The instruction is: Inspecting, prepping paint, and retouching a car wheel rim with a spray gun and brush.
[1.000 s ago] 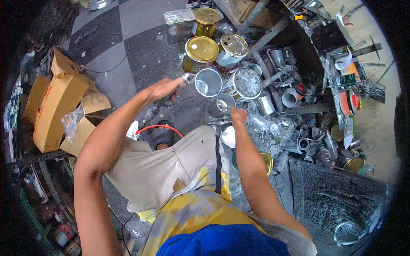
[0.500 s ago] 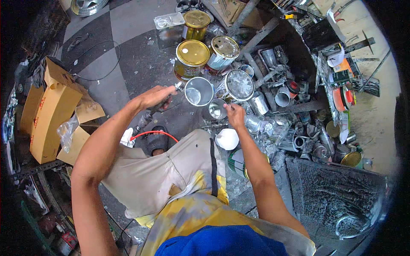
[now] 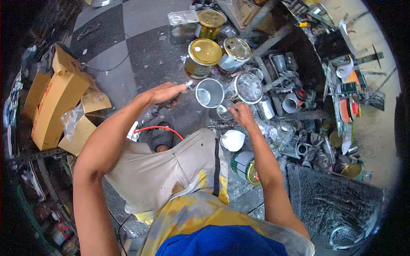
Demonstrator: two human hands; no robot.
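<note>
My left hand is wrapped round a spray gun, whose metal tip shows past the fingers. Most of its body is hidden by the hand. Close to that tip stands a grey-walled open can with some pale liquid at the bottom. My right hand pinches the rim of a small shiny cup, just on the near side of the can. A white paper-like cone sits nearer to me, below the cup.
Gold-lidded cans and a paint-smeared can stand beyond my hands. Used cups and scraps crowd the right, by a dark crusted tray. A cardboard box is at left. A red hose crosses near my foot.
The view has shifted, so most things appear slightly to the right. Both hands keep their holds; the spray gun's lower part is less visible now.
</note>
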